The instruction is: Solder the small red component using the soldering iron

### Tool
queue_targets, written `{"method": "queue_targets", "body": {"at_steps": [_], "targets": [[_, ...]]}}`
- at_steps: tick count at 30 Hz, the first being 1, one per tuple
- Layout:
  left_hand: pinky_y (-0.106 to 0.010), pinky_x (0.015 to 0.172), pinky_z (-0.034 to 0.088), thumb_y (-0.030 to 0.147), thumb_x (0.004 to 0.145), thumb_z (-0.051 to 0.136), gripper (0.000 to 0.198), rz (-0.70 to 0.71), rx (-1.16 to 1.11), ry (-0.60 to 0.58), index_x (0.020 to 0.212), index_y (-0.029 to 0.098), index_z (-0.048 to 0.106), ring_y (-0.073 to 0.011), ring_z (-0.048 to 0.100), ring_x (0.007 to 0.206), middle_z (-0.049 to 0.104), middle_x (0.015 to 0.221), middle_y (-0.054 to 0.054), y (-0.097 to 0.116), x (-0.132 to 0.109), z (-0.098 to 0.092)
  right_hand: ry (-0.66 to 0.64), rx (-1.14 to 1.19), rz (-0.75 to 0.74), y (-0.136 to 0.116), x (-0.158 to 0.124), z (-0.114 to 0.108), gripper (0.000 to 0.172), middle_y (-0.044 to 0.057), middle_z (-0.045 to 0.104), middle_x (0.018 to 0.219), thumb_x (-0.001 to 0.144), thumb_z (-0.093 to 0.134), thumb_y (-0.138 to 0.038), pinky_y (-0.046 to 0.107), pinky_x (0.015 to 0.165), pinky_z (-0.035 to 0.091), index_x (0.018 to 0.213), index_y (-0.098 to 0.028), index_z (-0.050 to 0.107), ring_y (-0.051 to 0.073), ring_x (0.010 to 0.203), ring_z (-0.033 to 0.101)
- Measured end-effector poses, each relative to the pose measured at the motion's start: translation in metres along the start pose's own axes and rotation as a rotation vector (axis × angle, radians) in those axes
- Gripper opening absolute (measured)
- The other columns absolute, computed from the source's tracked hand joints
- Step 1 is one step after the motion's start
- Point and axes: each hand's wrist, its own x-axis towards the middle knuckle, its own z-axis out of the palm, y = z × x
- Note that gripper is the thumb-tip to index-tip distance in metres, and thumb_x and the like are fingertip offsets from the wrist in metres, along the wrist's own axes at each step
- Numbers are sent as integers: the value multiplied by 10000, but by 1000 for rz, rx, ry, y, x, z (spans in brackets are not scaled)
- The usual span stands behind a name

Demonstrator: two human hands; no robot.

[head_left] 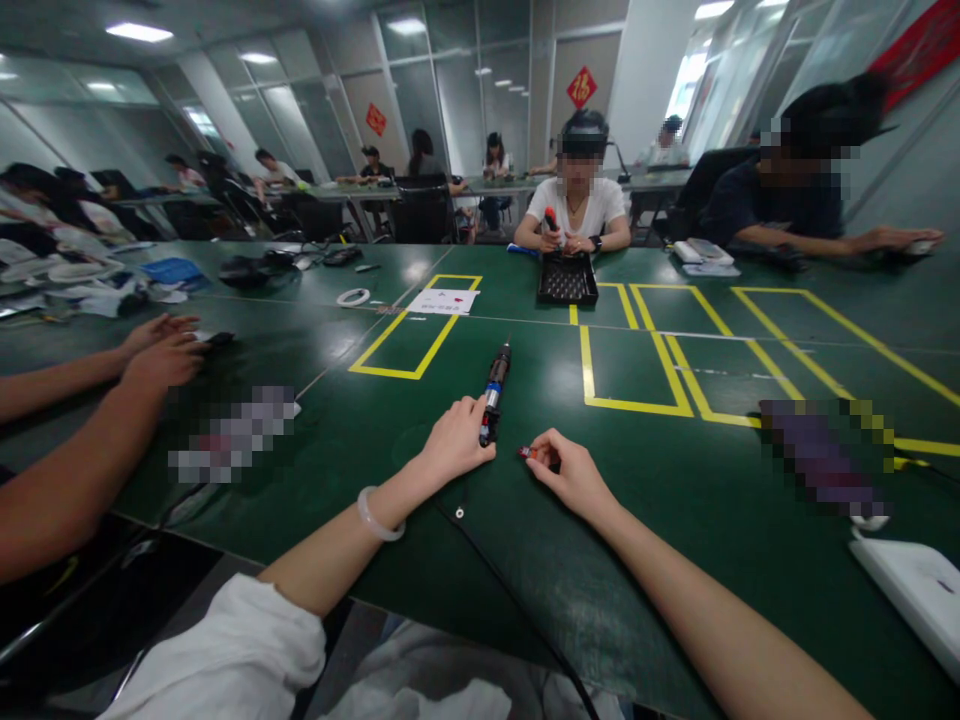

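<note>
Slim tool (496, 385), curled left hand (457, 438) gripping it

A slim tool (493, 392) is held in the left hand (456, 436), pointed toward twelve o'clock. At five o'clock from it, a small red piece (525, 453) is pinched by the right hand (575, 476); at eleven a white sheet (441, 301) is laid, and at one a black tray (568, 297) is set.
</note>
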Motion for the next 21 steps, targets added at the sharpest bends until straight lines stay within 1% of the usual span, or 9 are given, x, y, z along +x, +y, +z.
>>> {"method": "queue_targets", "body": {"at_steps": [3,6,9,12,14,19,21], "targets": [[-381,843,451,326,725,621,661,74,-33,-11,1329,188,391,-283,523,985,517,1099,-118,22,-5,2,34,-34,13,1,0,-1,52,-2,602,735,841,576,-207,266,633,443,892,-203,564,150,663,571],[-397,856,448,314,721,610,719,125,-56,-19,1375,182,342,-290,520,993,514,1130,-126,32,-9,4,40,-69,39,2,1,-1,49,1,616,738,841,579,-200,271,629,434,889,-205,570,156,666,576],[-407,867,446,288,721,598,733,164,-85,-28,1393,182,326,-293,521,1001,513,1154,-129,36,-14,4,25,-142,52,2,2,0,55,1,624,733,826,604,-186,285,650,426,865,-206,571,168,682,571],[-407,885,440,276,724,589,743,192,-97,-35,1407,184,310,-290,519,1009,513,1173,-129,38,-17,4,12,-196,28,3,4,2,70,4,612,731,813,631,-186,296,674,422,827,-206,566,180,712,561],[-407,890,436,275,726,587,744,195,-95,-37,1409,184,306,-290,518,1013,512,1183,-130,39,-18,3,5,-181,16,4,4,3,81,4,594,738,809,634,-183,290,669,423,823,-203,557,176,709,554],[-399,918,424,274,740,575,726,176,-69,-50,1408,183,306,-280,513,1037,501,1211,-124,41,-20,1,-24,-61,-1,3,4,6,167,-16,574,739,800,587,-124,262,648,440,939,-197,527,147,664,549],[-392,930,423,292,760,565,717,170,-50,-48,1415,171,299,-275,505,1054,488,1232,-125,41,-22,1,-32,-45,-33,2,3,5,163,-11,583,752,803,562,-117,260,659,448,943,-196,533,146,678,561]]}}
